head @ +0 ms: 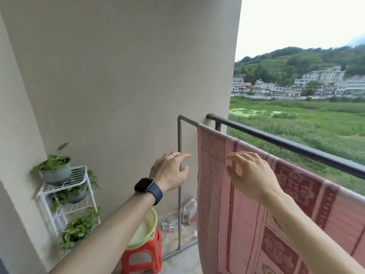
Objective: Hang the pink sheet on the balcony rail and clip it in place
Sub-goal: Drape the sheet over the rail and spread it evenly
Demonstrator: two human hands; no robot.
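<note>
I see pink patterned cloth sheet (217,194) draped over grey metal pipe (189,122), long axis along it. Its side edge hangs between left hand (169,172) and right hand (250,175) fingertips; all fingers spread, empty.

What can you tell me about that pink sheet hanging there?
The sheet is thin pink cloth with dark red patterned bands and panels. It hangs draped over a grey pipe just inside the dark rail, with its left edge hanging free. No clip shows on it. The right hand is spread open in front of it; whether it touches is unclear. The left hand is open beside that edge, apart.
</note>
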